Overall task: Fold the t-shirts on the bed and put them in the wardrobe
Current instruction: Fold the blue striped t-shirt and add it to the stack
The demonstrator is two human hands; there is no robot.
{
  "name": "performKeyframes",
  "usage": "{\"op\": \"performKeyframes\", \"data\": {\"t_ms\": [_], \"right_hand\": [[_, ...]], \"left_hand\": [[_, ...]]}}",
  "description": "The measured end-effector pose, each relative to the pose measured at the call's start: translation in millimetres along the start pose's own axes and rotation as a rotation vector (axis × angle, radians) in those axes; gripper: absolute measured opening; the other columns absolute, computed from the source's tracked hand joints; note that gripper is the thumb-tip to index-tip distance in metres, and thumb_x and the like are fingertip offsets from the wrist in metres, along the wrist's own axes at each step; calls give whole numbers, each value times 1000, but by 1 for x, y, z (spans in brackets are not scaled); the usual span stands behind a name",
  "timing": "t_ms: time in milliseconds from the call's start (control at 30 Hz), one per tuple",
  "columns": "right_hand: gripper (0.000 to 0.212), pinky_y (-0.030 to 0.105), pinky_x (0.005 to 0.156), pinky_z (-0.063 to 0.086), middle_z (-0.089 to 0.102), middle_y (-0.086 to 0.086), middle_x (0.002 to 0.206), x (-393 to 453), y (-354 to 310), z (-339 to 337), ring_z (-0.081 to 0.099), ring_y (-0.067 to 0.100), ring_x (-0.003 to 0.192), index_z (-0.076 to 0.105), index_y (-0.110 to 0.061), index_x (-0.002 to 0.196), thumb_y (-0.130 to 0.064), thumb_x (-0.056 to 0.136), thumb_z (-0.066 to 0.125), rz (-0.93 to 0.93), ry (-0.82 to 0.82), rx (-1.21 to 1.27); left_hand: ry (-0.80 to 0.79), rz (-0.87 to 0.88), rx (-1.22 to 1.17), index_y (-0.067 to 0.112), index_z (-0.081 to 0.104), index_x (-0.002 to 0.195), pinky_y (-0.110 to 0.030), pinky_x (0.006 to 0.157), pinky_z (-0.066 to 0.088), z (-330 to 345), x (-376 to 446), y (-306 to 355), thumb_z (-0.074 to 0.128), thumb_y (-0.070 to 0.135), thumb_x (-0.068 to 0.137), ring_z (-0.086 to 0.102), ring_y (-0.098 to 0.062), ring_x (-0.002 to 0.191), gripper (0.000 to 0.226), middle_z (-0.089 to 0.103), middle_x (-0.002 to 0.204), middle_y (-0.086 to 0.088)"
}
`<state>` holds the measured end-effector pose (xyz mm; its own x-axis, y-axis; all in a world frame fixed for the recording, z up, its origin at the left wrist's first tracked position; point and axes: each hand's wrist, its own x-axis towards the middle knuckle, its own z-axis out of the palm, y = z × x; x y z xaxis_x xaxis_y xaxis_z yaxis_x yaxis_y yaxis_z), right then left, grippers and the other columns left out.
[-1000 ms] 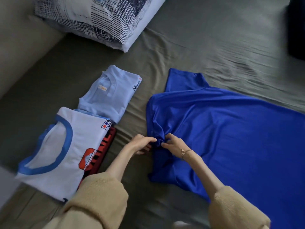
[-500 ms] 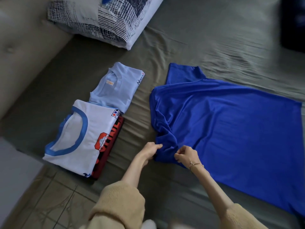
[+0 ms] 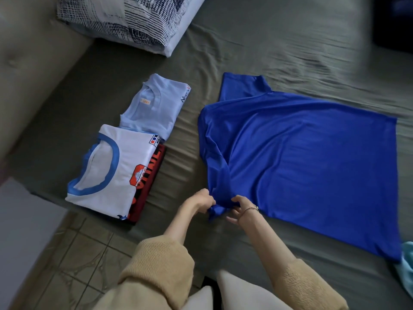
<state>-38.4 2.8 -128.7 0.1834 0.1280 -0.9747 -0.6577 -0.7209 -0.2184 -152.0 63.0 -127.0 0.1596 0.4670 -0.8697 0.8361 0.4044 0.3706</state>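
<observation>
From my head camera, I had both hands at the near edge of the royal blue t-shirt (image 3: 301, 157), which lay spread over the olive bed sheet (image 3: 279, 52). My left hand (image 3: 201, 201) and right hand (image 3: 240, 209) each pinched the bunched cloth at the near sleeve, fingers curled on it, the two hands almost touching. Over the last second I had drawn that bunch toward me, from the middle of the shirt's collar end down to its near corner, so the collar end now lay flatter. I judged the sleeve fold only begun. Left of it sat the folded pale blue t-shirt (image 3: 156, 104) and the folded white t-shirt with blue collar (image 3: 111, 171), stacked on a red one (image 3: 152, 175), none yet in the wardrobe.
</observation>
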Motion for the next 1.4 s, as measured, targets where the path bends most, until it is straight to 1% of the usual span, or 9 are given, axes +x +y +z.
{"op": "performKeyframes", "data": {"t_ms": [67,300,533,733,1000,1100,1200,1300,1400], "right_hand": [[24,49,84,39,59,8,107,-5,4,0,52,20,90,52,-8,108,-8,85,58,1,-30,44],[22,25,54,33,52,-5,58,-19,0,-5,45,10,58,49,-15,66,-24,78,66,47,-143,65],[15,26,52,41,50,3,79,-17,11,-6,48,15,64,50,-12,81,-20,85,62,26,-189,-55],[43,24,38,49,54,7,79,-11,25,-1,54,16,65,49,-12,112,-30,81,72,101,-197,-177],[47,31,63,50,58,11,104,15,28,-23,60,24,81,46,-4,112,-15,77,75,-166,-33,-49],[60,28,51,55,56,16,120,22,33,-27,61,34,101,48,0,123,-19,75,78,-177,-16,-240],[29,19,34,35,68,10,76,12,33,-34,60,14,51,57,-4,97,-30,86,66,-81,-74,-709],[27,18,42,44,67,5,70,13,33,-43,59,10,51,63,-2,104,-24,89,61,-90,-132,-938],[39,27,69,55,70,1,65,16,33,-43,68,14,61,64,-8,87,-46,81,66,-238,62,-949]], "left_hand": [[-63,-10,-189,7,47,97,-25,56,43,-7,-5,4,46,3,95,47,-14,66,4,50,83,-9],[-199,-2,-445,5,44,78,-26,57,50,-39,-25,0,28,-13,90,56,-20,74,27,52,80,-12],[-104,-173,-247,5,44,76,-29,65,48,-46,-29,-24,22,-15,84,50,-16,67,31,48,79,-9],[-192,-191,-188,14,50,99,-26,68,41,-30,-31,-31,54,38,92,65,-18,77,26,61,90,-2],[-204,-231,41,8,47,125,-33,87,39,-36,-27,-41,43,27,100,65,-15,99,32,63,106,0],[-175,-258,83,9,45,128,-30,81,41,-37,-26,-41,39,26,102,63,-14,92,32,67,104,-2],[-162,-268,197,7,46,129,-30,81,42,-36,-25,-38,35,16,101,64,-15,96,31,68,111,-5],[-162,-268,329,6,49,121,-28,82,43,-31,-29,-32,38,9,98,61,-14,100,26,61,125,-5],[-64,-278,303,7,38,135,-33,94,43,-25,-18,-37,49,19,95,58,-18,114,44,53,135,-6]]}}
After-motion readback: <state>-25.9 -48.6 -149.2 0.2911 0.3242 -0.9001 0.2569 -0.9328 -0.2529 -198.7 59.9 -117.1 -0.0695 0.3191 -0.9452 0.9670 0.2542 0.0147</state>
